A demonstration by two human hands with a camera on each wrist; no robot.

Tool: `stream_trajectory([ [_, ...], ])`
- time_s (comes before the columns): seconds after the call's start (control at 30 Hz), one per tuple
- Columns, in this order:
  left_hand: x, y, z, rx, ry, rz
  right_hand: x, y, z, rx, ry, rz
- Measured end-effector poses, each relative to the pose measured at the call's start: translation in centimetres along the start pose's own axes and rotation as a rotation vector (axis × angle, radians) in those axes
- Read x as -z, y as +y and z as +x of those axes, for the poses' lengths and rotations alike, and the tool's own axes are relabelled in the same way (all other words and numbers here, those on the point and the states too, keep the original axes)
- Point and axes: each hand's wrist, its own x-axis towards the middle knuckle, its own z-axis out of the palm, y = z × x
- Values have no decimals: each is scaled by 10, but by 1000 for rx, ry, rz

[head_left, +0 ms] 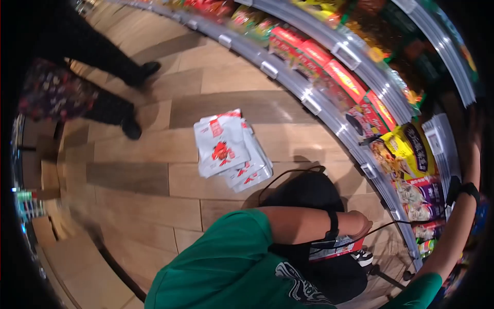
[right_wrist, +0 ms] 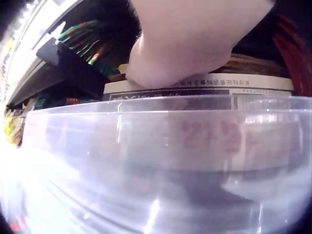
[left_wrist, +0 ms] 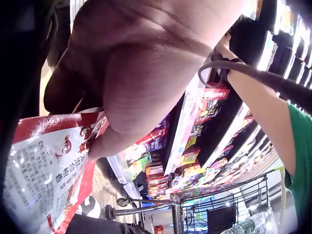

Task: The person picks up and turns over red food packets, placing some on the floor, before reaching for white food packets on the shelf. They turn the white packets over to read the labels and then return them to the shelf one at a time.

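My left hand grips a white and red printed packet by its red top edge, with the thumb over its near side. In the head view this hand is low by my knees, and the packet shows beneath it. My right hand reaches deep into the shelf at the far right. Through the right wrist view, that hand hangs over a carton with a printed pale edge, behind a clear plastic shelf front. Its fingers are hidden.
Several white packets lie stacked on the wooden floor. Shelves beside me hold red cartons and a yellow bag. Another person's legs stand at upper left. A wire cart is nearby. Thin cables hang by my arms.
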Motion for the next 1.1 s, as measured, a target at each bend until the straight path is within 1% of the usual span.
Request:
stream_trajectory([
  [0.03, 31, 16, -9, 65, -229, 76, -14, -13, 8, 14, -2, 23],
  [0.07, 34, 14, -12, 58, -234, 80, -18, -14, 14, -27, -119, 30],
  [0.1, 34, 15, -8, 81, -234, 90, -14, -4, 17, -79, -247, 9],
  [0.13, 32, 19, -3, 84, -246, 99, 14, -21, 22, -240, -221, 145],
  [0.17, 36, 13, 2, 15, -376, 105, 42, -38, 27, -399, -170, 283],
  [0.2, 57, 24, -2, 27, -487, 114, 53, -51, 35, -446, -182, 308],
  [0.23, 41, 14, -1, 10, -425, 16, 72, -68, 40, -479, -227, 289],
  [0.27, 42, 16, -4, 32, -469, 34, 92, -83, 44, -523, -260, 261],
  [0.3, 52, 24, -9, 9, -498, -60, 118, -93, 47, -597, -306, 263],
  [0.33, 53, 23, -7, -86, -641, -155, 94, -90, 19, -501, -20, 74],
  [0.37, 50, 21, -13, -119, -649, -208, 124, -104, 13, -581, 41, 207],
  [0.4, 51, 19, -17, -135, -643, -270, 146, -116, -2, -591, 92, 290],
  [0.43, 67, 35, -18, -193, -750, -290, 177, -133, -17, -587, 104, 447],
  [0.47, 62, 30, -21, -176, -714, -184, 206, -148, -32, -529, 182, 513],
  [0.53, 49, 16, -22, -18, -753, -181, 273, -172, -77, -559, -4, 657],
  [0.57, 60, 24, -26, -27, -752, -212, 303, -184, -108, -635, -99, 736],
  [0.6, 62, 28, -25, -26, -747, -207, 328, -198, -132, -724, -75, 824],
  [0.63, 63, 32, -23, -48, -738, -55, 354, -207, -155, -740, -152, 821],
  [0.67, 63, 36, -22, -67, -732, 98, 374, -214, -177, -828, -157, 843],
  [0.7, 65, 41, -20, -26, -744, 168, 391, -219, -197, -919, -161, 865],
  [0.73, 66, 38, -21, 55, -687, 149, 407, -223, -217, -927, -152, 868],
  [0.8, 82, 45, -23, 108, -510, -70, 431, -231, -253, -1430, 13, 1047],
  [0.83, 84, 38, -18, 89, -412, -276, 439, -234, -269, -1445, 29, 1050],
  [0.87, 86, 31, -14, 71, -307, -481, 446, -237, -284, -1561, 59, 1118],
  [0.9, 99, 42, -16, 67, -198, -678, 450, -241, -295, -1677, 91, 1186],
  [0.93, 113, 61, -19, 62, -89, -871, 452, -249, -295, -1722, -7, 1228],
  [1.0, 130, 93, -22, -13, 112, -1032, 451, -273, -286, -1732, -130, 1489],
  [1.07, 139, 118, -28, -21, 191, -1096, 451, -295, -265, -1717, -152, 1841],
  [1.1, 145, 136, -33, -134, 166, -1148, 450, -304, -264, -1808, -177, 1978],
])
